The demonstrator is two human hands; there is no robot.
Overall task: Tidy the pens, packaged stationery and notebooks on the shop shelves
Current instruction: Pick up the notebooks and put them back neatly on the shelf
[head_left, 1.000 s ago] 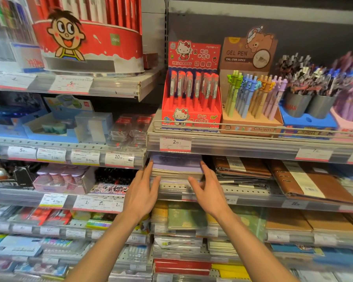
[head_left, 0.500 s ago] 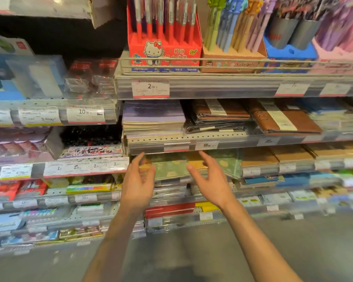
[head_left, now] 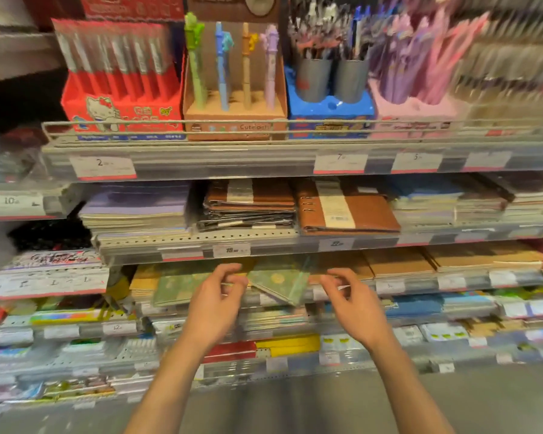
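Green patterned plastic-wrapped notebooks [head_left: 276, 281], likely light and slippery, suit edge grips; left hand [head_left: 213, 305] and right hand [head_left: 355, 308] hover loosely curled, empty.

- The brown pen display box [head_left: 234, 128] at upper centre of the frame reads "Cute pet" on its front edge.
- A price tag [head_left: 102, 167] on the top shelf rail at upper left shows "2"; its smaller print is blurred.
- A price tag [head_left: 340, 163] further right on the same rail shows "7".
- The next price tag [head_left: 416, 161] to its right shows "5".
- A tag [head_left: 13, 204] at the left edge, on the lower rail there, shows "10".
- A tag [head_left: 231, 250] under the brown notebooks, mid-frame, reads roughly "15".
- A tag [head_left: 336, 244] to its right reads roughly "22".
- Other labels are too blurred to read.
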